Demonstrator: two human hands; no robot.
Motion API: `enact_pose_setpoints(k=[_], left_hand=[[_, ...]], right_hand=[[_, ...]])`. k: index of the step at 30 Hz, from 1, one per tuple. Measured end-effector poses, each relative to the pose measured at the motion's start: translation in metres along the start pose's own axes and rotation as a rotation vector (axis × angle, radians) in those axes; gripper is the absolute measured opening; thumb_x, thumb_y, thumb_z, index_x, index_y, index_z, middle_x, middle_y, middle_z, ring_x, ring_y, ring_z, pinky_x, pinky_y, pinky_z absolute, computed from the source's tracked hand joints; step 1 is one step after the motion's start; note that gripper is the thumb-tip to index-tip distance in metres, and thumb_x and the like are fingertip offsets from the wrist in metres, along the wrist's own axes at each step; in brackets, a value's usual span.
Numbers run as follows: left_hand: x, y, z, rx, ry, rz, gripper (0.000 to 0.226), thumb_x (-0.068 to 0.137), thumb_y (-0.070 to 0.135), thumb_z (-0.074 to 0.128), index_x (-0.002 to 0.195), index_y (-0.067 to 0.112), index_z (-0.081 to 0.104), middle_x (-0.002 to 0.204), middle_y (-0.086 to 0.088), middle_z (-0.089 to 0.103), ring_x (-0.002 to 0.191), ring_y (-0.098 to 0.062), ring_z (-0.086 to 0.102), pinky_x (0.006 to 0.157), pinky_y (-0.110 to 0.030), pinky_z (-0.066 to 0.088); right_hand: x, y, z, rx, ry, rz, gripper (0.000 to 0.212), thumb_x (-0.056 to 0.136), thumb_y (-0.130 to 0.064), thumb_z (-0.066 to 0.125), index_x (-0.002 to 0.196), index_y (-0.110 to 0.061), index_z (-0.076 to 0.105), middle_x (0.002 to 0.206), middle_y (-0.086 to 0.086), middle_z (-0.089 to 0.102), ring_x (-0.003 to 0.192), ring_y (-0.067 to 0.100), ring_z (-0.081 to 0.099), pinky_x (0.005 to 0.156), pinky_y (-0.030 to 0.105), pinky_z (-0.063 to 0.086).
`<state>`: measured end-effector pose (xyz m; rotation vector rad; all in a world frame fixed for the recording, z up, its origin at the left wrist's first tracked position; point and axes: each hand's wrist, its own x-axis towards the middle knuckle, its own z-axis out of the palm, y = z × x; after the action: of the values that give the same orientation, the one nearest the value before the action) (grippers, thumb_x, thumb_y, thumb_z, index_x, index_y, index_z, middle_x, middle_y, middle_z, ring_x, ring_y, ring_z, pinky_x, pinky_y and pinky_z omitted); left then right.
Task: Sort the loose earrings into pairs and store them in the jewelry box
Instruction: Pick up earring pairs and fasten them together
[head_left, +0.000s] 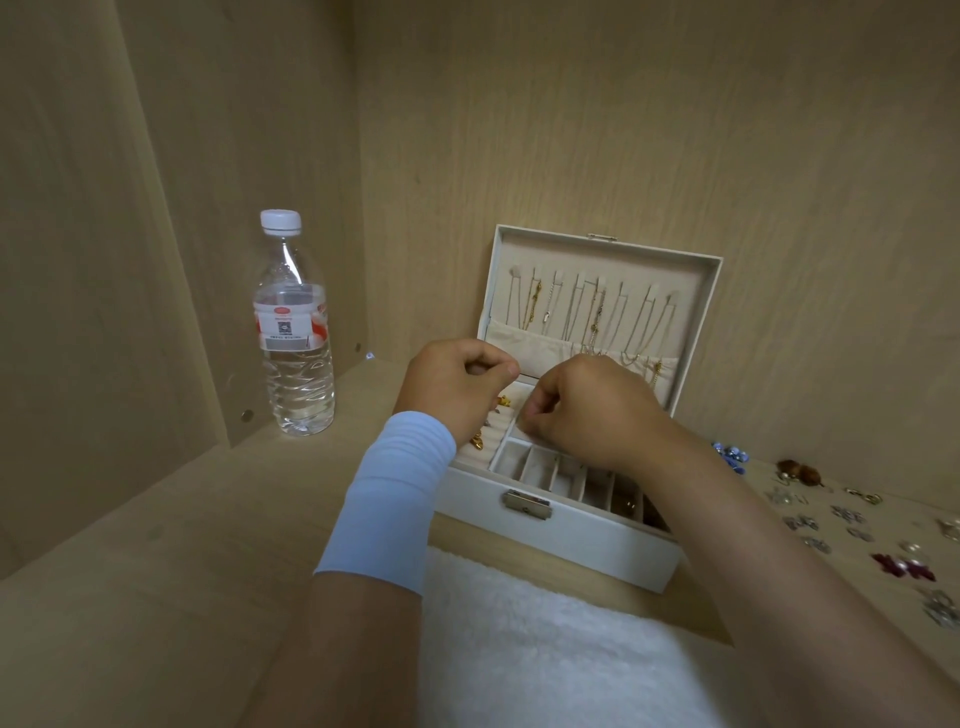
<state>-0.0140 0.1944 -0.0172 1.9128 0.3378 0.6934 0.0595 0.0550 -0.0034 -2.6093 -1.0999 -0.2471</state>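
pale wood-grain panels form the back wall (623, 130) and side of a cabinet, over a matching flat shelf (156, 545). one fleecy white cloth (545, 649) lies at the near edge. behind it sits one rectangular white jewelry box (582, 545) with a metal clasp, its lid (711, 291) upright, lined in beige velvet and hung with thin chains. one clear ribbed plastic water bottle (296, 338) stands to the left. the left hand (457, 389), with a light blue sleeve at the wrist, and the right hand (587, 410) hover over the box's ring rolls, fingers curled, thumb meeting forefinger; whether either pinches an earring cannot be told. the loose earrings (852, 519), over ten, blurred, lie scattered on the shelf right of the box.
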Motion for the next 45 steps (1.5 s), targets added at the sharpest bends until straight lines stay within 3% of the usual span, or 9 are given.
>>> enact_pose_setpoints(k=[7,11,14,18,25,30,33,36,45], left_hand=[[0.0,0.003,0.001,-0.046,0.026,-0.041,0.003,0.087,0.019,0.07,0.087,0.02,0.073,0.079,0.004,0.073,0.062,-0.007,0.065,0.065,-0.023,0.056],[-0.002,0.006,0.002,-0.121,0.015,-0.059,0.005,0.087,0.019,0.07,0.086,0.019,0.075,0.082,0.003,0.075,0.058,-0.003,0.063,0.065,-0.021,0.057],[-0.002,0.007,0.003,-0.187,0.027,-0.057,0.005,0.088,0.023,0.071,0.084,0.023,0.074,0.077,0.005,0.073,0.06,-0.003,0.062,0.062,-0.023,0.054],[-0.002,0.013,0.003,-0.336,0.011,-0.104,0.004,0.088,0.022,0.071,0.086,0.022,0.075,0.071,0.005,0.071,0.062,-0.008,0.06,0.056,-0.021,0.048],[-0.005,0.015,0.001,-0.31,-0.05,-0.116,0.012,0.093,0.023,0.065,0.089,0.024,0.077,0.088,0.007,0.077,0.069,-0.009,0.063,0.065,-0.025,0.054],[-0.006,0.014,0.006,-0.19,-0.005,-0.055,0.011,0.09,0.026,0.067,0.085,0.023,0.077,0.079,0.013,0.075,0.061,0.0,0.061,0.057,-0.018,0.052],[-0.004,0.01,0.009,-0.138,0.039,0.001,0.008,0.086,0.029,0.072,0.084,0.023,0.077,0.077,0.011,0.074,0.067,-0.001,0.065,0.069,-0.022,0.055],[-0.004,0.009,0.011,-0.102,0.048,0.064,0.005,0.087,0.024,0.072,0.087,0.023,0.076,0.082,0.009,0.074,0.078,-0.006,0.068,0.08,-0.027,0.057],[-0.004,0.008,0.008,-0.092,0.064,0.152,0.005,0.086,0.019,0.074,0.087,0.022,0.077,0.077,0.014,0.072,0.069,0.004,0.062,0.074,-0.019,0.052]], right_hand=[[0.001,0.002,-0.004,0.064,-0.088,0.037,0.027,0.091,-0.044,0.064,0.077,-0.024,0.076,0.07,-0.012,0.069,0.07,0.006,0.063,0.061,0.025,0.046],[0.005,0.006,-0.003,0.362,0.027,0.039,0.025,0.095,-0.04,0.061,0.083,-0.024,0.076,0.085,-0.006,0.075,0.082,0.005,0.067,0.08,0.036,0.055],[0.004,0.004,-0.009,0.542,0.127,-0.011,0.003,0.089,-0.031,0.073,0.088,-0.029,0.075,0.086,-0.014,0.072,0.064,-0.015,0.056,0.071,0.023,0.043],[0.003,0.002,-0.008,0.696,0.231,-0.038,0.021,0.078,-0.024,0.084,0.097,-0.026,0.075,0.082,-0.009,0.074,0.061,-0.01,0.059,0.071,0.022,0.045],[0.002,0.006,-0.01,0.925,0.281,-0.007,0.014,0.082,-0.015,0.08,0.095,-0.012,0.08,0.081,-0.005,0.076,0.056,-0.008,0.06,0.058,0.007,0.045],[-0.001,0.002,-0.013,1.091,0.182,0.103,0.014,0.087,-0.016,0.076,0.101,-0.014,0.079,0.084,-0.003,0.078,0.047,0.006,0.047,0.046,0.016,0.04],[-0.002,0.002,-0.015,1.11,0.147,0.171,0.011,0.086,-0.022,0.076,0.094,-0.016,0.08,0.08,-0.003,0.077,0.049,0.014,0.04,0.041,0.018,0.035],[0.002,0.005,-0.014,1.109,0.16,0.249,0.008,0.086,-0.02,0.077,0.09,-0.015,0.08,0.077,0.0,0.077,0.048,0.014,0.042,0.04,0.021,0.033],[0.001,0.014,-0.019,1.098,0.029,0.215,0.012,0.082,-0.021,0.079,0.092,-0.014,0.08,0.087,0.002,0.078,0.05,0.011,0.046,0.043,0.018,0.033]])
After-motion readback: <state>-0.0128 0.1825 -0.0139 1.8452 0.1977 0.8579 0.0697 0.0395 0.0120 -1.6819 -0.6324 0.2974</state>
